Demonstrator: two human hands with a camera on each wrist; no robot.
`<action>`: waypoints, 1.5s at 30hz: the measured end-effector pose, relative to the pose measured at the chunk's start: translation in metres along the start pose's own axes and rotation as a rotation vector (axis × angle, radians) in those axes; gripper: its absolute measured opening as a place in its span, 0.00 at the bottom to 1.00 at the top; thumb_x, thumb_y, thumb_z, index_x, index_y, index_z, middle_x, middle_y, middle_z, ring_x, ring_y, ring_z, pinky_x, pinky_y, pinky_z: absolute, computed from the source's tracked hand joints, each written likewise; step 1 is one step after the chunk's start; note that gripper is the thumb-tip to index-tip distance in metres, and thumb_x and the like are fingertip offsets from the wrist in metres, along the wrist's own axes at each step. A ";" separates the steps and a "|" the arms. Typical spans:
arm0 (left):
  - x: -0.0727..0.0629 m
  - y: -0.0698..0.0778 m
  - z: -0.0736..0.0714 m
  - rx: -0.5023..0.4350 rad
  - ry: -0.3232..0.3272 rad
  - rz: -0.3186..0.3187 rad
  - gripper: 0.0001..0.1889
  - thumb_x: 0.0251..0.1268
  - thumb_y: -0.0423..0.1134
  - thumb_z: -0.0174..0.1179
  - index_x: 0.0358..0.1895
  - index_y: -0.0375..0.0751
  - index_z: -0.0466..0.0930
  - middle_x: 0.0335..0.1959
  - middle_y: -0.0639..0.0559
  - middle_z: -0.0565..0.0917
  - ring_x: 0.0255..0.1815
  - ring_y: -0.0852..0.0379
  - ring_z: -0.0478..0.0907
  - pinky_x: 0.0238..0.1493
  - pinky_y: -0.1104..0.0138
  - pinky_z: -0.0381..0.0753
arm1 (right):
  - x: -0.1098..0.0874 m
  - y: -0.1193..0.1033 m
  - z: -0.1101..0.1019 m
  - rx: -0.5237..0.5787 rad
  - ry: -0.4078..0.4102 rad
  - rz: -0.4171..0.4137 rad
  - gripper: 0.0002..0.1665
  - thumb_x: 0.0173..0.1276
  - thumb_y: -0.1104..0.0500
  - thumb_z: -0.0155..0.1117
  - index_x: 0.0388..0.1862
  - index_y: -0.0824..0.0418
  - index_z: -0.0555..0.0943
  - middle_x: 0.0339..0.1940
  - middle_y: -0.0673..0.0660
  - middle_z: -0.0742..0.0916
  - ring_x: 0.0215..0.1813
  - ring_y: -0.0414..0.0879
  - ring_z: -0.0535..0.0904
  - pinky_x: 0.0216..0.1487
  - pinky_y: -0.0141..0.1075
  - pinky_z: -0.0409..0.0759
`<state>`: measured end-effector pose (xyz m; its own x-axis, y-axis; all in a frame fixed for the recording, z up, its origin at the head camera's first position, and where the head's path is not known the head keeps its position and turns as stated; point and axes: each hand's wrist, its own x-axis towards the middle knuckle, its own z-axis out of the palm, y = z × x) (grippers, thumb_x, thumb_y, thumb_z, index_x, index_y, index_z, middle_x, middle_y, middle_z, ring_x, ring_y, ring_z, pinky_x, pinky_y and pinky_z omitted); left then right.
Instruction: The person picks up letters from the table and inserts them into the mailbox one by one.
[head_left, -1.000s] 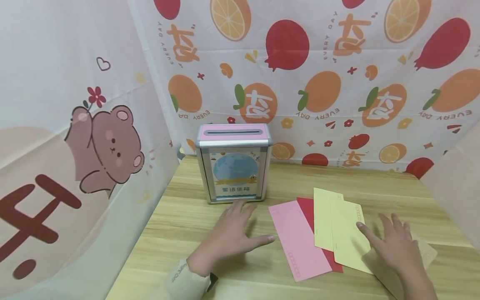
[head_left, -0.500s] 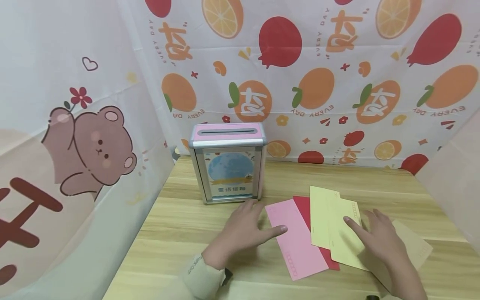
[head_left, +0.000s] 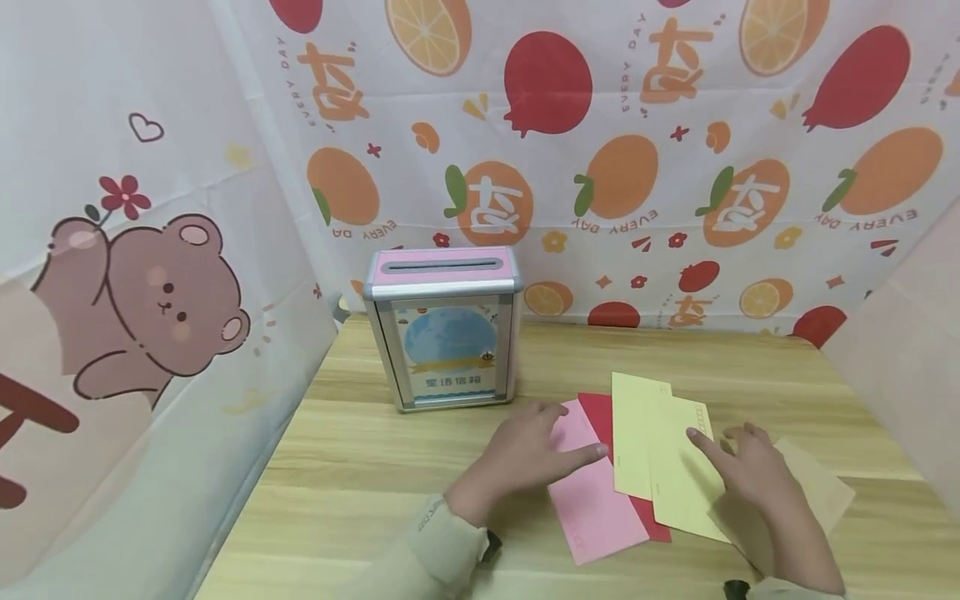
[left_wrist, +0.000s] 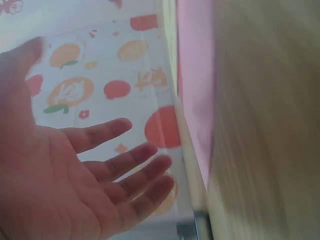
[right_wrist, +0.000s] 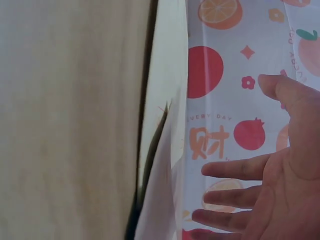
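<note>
A: Head view: what is lying on the wooden table?

B: Flat paper envelopes are fanning out: pink envelope, red envelope, two yellow envelopes and a tan envelope, beside a metal-framed letter box with a pink slotted lid. The left hand is resting flat on the pink one, fingers spread; the right hand is lying on the yellow, fingers relaxed.

A: Left wrist view?

B: The palm is showing open, fingers straight, holding nothing.

A: Right wrist view?

B: Fingers are stretching out. "EVERY DAY" is reading on the fruit-print curtain.
</note>
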<state>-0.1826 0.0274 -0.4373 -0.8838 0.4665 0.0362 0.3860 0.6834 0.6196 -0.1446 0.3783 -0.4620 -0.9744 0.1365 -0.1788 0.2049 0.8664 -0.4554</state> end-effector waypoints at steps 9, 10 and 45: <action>0.033 0.023 0.034 -0.081 -0.076 0.042 0.38 0.66 0.66 0.66 0.68 0.40 0.80 0.62 0.49 0.85 0.63 0.54 0.80 0.61 0.61 0.83 | 0.010 0.012 0.005 0.038 -0.047 0.016 0.60 0.81 0.24 0.38 0.68 0.82 0.72 0.70 0.89 0.68 0.71 0.83 0.66 0.64 0.74 0.72; 0.036 0.026 0.036 -0.083 -0.080 0.042 0.38 0.66 0.66 0.66 0.67 0.40 0.80 0.61 0.49 0.85 0.61 0.55 0.80 0.59 0.63 0.83 | 0.011 0.013 0.004 0.035 -0.042 0.020 0.58 0.81 0.24 0.38 0.66 0.80 0.75 0.69 0.89 0.69 0.70 0.82 0.68 0.63 0.73 0.74; 0.095 0.074 0.086 -0.169 -0.219 -0.196 0.22 0.61 0.53 0.75 0.32 0.43 0.73 0.24 0.52 0.71 0.21 0.57 0.67 0.23 0.66 0.69 | 0.016 0.019 0.000 0.160 -0.029 0.065 0.40 0.83 0.32 0.49 0.40 0.68 0.85 0.26 0.53 0.77 0.34 0.47 0.72 0.35 0.38 0.70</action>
<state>-0.2152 0.1706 -0.4554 -0.8521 0.4573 -0.2546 0.1488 0.6779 0.7199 -0.1557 0.3971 -0.4739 -0.9560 0.1736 -0.2367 0.2818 0.7681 -0.5750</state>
